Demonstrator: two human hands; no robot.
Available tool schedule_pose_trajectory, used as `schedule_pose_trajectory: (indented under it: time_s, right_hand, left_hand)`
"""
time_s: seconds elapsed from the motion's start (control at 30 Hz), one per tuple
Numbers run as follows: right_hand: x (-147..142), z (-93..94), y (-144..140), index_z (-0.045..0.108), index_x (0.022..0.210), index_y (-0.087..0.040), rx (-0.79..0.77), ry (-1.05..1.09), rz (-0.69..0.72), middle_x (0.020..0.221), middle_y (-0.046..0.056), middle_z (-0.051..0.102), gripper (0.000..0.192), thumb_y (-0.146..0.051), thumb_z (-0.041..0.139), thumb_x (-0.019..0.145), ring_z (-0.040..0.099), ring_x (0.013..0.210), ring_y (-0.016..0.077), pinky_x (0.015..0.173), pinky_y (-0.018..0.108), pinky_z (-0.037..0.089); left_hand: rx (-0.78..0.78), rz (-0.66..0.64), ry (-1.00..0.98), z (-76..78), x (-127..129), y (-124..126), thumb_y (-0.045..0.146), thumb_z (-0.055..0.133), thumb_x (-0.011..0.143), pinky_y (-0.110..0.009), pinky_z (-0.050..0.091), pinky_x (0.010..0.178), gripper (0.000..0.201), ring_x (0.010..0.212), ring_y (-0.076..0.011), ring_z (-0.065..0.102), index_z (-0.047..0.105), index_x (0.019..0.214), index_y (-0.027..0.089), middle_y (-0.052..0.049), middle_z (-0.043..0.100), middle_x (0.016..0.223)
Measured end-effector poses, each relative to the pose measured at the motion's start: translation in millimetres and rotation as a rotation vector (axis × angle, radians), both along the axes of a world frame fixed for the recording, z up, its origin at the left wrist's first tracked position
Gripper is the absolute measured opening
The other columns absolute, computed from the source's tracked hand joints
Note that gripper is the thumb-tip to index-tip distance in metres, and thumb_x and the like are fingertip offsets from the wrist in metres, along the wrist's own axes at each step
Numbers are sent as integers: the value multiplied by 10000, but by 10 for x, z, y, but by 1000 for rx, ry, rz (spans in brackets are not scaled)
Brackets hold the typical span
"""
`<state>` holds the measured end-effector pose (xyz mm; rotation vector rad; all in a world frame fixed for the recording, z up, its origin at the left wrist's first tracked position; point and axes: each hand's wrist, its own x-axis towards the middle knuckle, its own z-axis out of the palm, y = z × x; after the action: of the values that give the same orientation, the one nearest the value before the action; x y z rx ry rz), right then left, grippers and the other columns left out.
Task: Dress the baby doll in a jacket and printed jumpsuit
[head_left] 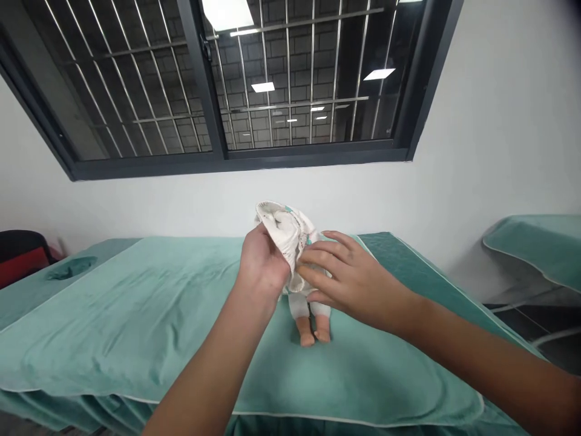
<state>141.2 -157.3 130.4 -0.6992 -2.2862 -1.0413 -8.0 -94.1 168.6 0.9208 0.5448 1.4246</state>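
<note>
A white baby garment with small coloured marks is bunched up in my left hand, its opening facing up; whether it is a shirt or a hat I cannot tell. My left thumb and fingers are closed round its left side. My right hand lies against the garment's right side, fingers stretched out and slightly apart. Below the cloth, the legs of a baby doll in white trousers rest on the green sheet, bare feet towards me. The doll's head and upper body are hidden behind the garment and my hands.
The doll lies on a bed with a green sheet, pushed against a white wall under a dark-framed barred window. A black and red object is at far left. Another green-covered surface stands at right.
</note>
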Motion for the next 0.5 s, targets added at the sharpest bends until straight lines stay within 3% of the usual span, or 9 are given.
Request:
schedule_pose_trajectory:
  time_s: [0.1,0.2,0.33,0.37,0.43,0.5]
  right_hand:
    - [-63,-18,0,618,1083,-196,24,42,-17,1121,84,640,196,-168,572,894,549,1070,235,1007,459,444]
    - [-87,-42,34,627,929,-205,37,67,-112,1163,88,635,170,-85,515,884,558,1057,241,895,423,471]
    - [-38,13,82,595,817,-204,-79,183,-163,1137,86,652,166,-63,515,854,546,1062,268,824,413,463]
    - [-15,54,93,581,806,-207,-140,253,-138,1106,80,658,151,-77,520,853,546,1051,265,814,409,463]
    - [33,158,121,554,801,-215,-285,442,-63,1047,60,662,121,-112,526,858,553,1020,246,808,391,464]
    - [73,266,170,551,823,-222,-432,636,20,1018,31,658,91,-152,522,873,570,990,216,815,366,465]
  left_hand:
    - [-73,-93,-56,91,-24,-38,114,397,834,-377,555,915,187,947,-200,675,553,751,176,-54,633,791]
    - [-91,-79,-98,160,-40,-86,108,271,903,-319,538,942,313,998,-164,666,575,861,170,-71,645,884]
    - [-51,-29,-84,133,-109,-112,120,260,910,-383,536,968,319,1104,-203,635,572,964,154,-96,648,978]
    - [-19,39,-47,94,-134,-104,147,316,906,-416,532,974,261,1131,-227,621,566,981,157,-98,644,1018]
    - [88,299,38,-4,-180,-77,185,457,872,-457,498,1018,194,1213,-258,567,545,1044,180,-91,612,1148]
    - [253,626,146,-99,-211,-50,182,568,825,-460,411,1103,326,1334,-261,455,519,1145,219,-71,517,1331]
